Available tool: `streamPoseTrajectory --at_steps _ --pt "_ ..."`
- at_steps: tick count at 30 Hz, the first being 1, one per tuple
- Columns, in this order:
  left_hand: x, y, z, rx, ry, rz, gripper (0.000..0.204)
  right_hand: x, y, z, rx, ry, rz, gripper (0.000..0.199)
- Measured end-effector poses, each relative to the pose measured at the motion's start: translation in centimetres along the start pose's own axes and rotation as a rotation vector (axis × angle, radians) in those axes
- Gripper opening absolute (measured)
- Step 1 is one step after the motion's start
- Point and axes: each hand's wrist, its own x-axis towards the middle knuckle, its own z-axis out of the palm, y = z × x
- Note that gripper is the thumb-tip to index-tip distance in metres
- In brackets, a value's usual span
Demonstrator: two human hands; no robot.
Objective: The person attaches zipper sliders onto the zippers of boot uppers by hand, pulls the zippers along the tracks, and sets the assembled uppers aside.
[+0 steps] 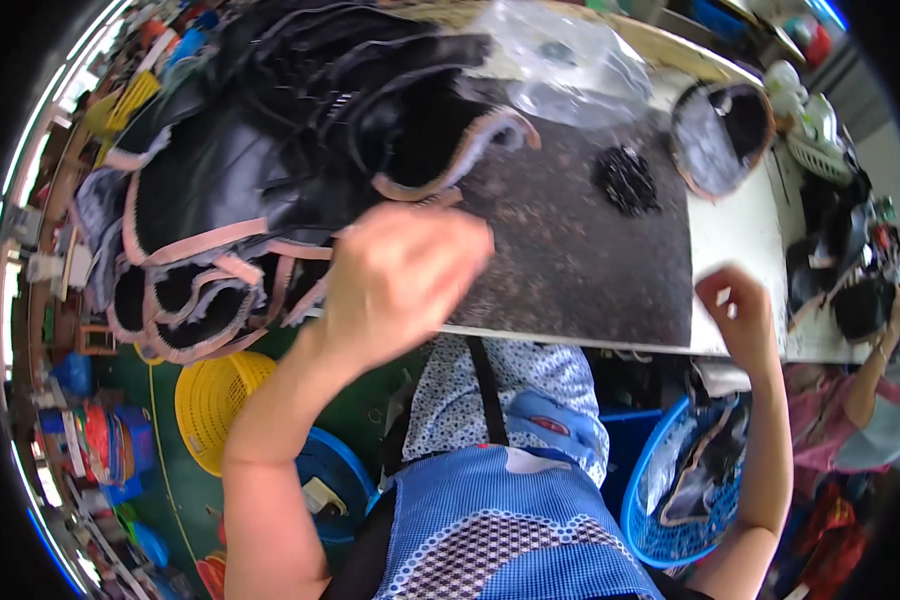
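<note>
Left grip [410,268] curls near black leather-like pieces [230,175], right grip [742,318] by the counter [732,232]'s front edge; whether either is closed or holding, I cannot tell.

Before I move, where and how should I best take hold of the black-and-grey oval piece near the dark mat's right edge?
Probably pinch the near part of its rim, coming from your side with the right grip. The oval piece's opening faces the camera, leaving this edge exposed, and white tabletop lies between.
</note>
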Motion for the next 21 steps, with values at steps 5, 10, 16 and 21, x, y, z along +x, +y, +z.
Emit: streamPoseTrajectory --at_steps 5,10,16,21 --pt "0.9 -5.5 -12.9 0.794 0.175 -0.235 0.041 7.0 0.1 4.4 -0.059 0.18 -0.228 0.016" --pt "-6.0 -7.2 -17.4 0.766 -0.322 -0.463 0.09 6.8 -2.2 4.6 -0.103 0.156 -0.281 0.008" --pt "-6.8 -7.7 -18.5 0.733 -0.352 -0.13 0.063 6.3 -2.0 4.1 -0.308 0.057 -0.275 0.013" --pt "-4.0 -8.1 -15.7 0.349 -0.357 -0.241 0.014 7.2 3.0 5.0 -0.327 0.111 -0.39 0.012"
